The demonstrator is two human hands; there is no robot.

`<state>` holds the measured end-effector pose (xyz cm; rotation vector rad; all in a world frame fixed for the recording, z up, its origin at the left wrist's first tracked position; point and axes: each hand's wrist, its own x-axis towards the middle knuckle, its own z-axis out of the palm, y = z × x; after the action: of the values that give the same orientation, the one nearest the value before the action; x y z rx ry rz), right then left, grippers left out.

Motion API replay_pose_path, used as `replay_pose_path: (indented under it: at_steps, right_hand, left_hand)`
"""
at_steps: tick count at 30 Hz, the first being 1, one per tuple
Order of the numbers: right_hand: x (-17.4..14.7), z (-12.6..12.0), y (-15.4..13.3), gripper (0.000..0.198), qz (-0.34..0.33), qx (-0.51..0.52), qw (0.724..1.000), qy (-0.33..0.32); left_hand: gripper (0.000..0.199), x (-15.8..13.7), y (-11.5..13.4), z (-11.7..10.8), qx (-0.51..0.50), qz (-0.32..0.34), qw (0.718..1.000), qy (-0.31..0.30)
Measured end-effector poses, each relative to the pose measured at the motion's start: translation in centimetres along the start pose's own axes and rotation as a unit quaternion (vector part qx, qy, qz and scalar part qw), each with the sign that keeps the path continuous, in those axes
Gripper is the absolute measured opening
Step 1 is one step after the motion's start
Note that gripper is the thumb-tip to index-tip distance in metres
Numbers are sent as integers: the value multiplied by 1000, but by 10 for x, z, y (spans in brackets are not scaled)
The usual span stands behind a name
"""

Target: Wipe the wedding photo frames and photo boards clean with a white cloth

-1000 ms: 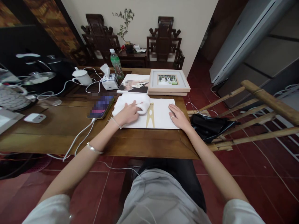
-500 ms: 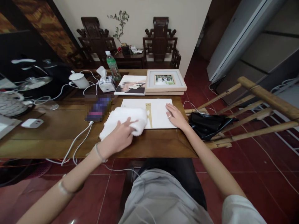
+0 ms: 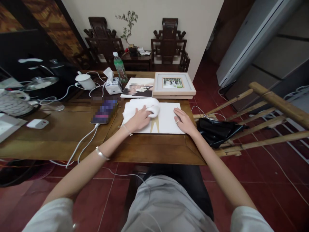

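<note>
My left hand (image 3: 139, 120) grips a fluffy white towel (image 3: 135, 106), pressed down over the left part of a flat white board (image 3: 167, 119). Part of the cloth bunches up past my fingertips. On the board shows a gold-coloured mark (image 3: 154, 125) with two pointed legs; the towel hides its upper end. My right hand (image 3: 182, 121), with a ring on one finger, lies flat on the board's right edge, fingers stretched out. The board rests on the wooden table (image 3: 154, 148) close to its front edge.
Behind the board lie a photo print (image 3: 137, 87) and a framed picture (image 3: 173, 84). Leftward are a phone (image 3: 105, 111) with a charging cable, a tissue box (image 3: 113, 85), a bottle (image 3: 120, 67), a lidded cup (image 3: 85, 81) and a charger (image 3: 38, 123). A bamboo chair (image 3: 265, 120) stands right.
My left hand has slid the towel away from me and to the right, across the board and over the top of the gold mark. My right hand stays at the board's edge.
</note>
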<state>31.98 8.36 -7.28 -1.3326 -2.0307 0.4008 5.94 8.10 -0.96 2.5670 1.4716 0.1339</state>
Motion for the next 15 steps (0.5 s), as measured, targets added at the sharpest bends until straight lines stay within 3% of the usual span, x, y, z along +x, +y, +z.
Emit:
replay_pose_path:
  at_steps: [3, 6, 11, 15]
  right_hand:
    - [0, 0, 0, 46, 0, -4, 1000, -2]
    - [1, 0, 0, 46, -2, -6, 1000, -1]
    - [1, 2, 1, 46, -11, 1, 1000, 7]
    - [1, 4, 2, 46, -18, 6, 1000, 14]
  left_hand:
    - [45, 28, 9, 5, -46, -8, 999, 25]
    - [46, 30, 25, 8, -34, -9, 999, 22]
    - [42, -29, 65, 11, 51, 73, 996, 5]
    - [38, -83, 95, 11, 79, 85, 993, -11]
